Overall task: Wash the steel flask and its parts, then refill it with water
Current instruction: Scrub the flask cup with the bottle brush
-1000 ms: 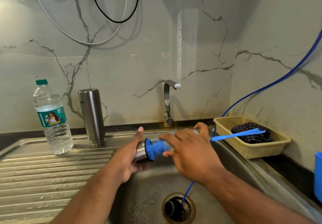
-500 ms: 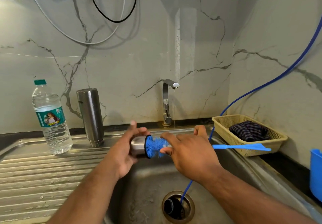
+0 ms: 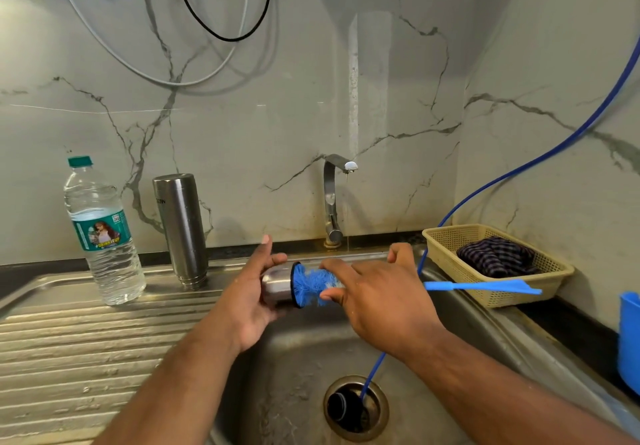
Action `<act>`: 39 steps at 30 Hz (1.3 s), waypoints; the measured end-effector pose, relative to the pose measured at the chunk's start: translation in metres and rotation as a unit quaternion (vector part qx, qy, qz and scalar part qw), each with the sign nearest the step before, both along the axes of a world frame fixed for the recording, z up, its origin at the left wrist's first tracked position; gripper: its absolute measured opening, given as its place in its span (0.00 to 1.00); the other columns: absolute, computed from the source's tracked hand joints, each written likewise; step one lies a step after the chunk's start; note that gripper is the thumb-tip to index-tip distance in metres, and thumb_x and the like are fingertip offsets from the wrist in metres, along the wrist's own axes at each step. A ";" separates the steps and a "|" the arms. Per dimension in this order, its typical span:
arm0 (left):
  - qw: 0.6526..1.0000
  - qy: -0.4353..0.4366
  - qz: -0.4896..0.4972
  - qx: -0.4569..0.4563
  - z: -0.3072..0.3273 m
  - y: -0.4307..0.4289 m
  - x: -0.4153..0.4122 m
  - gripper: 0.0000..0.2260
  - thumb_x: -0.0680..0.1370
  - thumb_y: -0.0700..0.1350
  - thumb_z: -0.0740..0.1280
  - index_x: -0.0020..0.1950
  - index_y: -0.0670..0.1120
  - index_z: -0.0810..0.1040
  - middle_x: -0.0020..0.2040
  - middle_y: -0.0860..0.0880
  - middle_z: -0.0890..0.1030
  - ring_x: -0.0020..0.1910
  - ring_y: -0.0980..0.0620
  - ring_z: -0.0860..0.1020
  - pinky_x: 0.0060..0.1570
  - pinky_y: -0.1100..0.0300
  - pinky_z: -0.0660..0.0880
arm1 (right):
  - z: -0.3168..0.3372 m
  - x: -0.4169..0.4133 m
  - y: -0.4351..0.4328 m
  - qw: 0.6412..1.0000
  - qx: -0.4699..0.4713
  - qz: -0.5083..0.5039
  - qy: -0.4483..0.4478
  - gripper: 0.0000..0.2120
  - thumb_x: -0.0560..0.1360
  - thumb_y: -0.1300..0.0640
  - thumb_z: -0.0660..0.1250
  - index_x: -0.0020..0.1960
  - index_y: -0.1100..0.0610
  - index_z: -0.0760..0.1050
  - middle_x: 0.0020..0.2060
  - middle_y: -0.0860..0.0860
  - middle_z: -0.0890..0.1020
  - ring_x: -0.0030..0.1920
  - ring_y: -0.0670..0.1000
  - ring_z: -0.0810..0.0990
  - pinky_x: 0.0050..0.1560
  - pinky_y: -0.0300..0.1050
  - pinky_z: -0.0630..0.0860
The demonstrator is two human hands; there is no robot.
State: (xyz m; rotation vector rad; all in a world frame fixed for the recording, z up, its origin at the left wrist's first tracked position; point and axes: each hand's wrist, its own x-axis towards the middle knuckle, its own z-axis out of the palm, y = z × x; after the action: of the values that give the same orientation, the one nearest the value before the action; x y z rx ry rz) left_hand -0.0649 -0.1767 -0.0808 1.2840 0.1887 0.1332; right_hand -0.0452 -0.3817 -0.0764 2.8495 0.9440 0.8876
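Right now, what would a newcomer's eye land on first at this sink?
The bright blue brush, its bristles pushed into the mouth of a small steel cup, gripped by the left hand and right hand over the sink. Next, the steel flask standing beside a plastic water bottle at left, and a blue hose dropping into the drain.

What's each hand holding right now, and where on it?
Left hand grips the steel cup round its side; right hand pinches the blue brush at its bristle end.

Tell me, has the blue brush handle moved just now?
Yes. The brush handle dropped, from over the cloth to the front wall of the basket.
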 end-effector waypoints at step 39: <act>0.883 -0.051 0.114 0.452 0.005 -0.025 -0.004 0.14 0.80 0.62 0.62 0.50 0.53 0.77 0.44 0.47 0.81 0.40 0.51 0.79 0.36 0.57 0.76 | 0.012 -0.030 0.005 0.999 0.010 -0.021 -0.045 0.19 0.84 0.40 0.55 0.74 0.40 0.63 0.39 0.47 0.74 0.41 0.53 0.74 0.58 0.60 0.56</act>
State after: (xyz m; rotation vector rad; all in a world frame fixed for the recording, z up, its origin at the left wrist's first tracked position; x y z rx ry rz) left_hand -0.0694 -0.2016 -0.0756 2.1801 0.1922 0.5369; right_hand -0.0748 -0.3767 -0.0641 2.8072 0.8680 1.0158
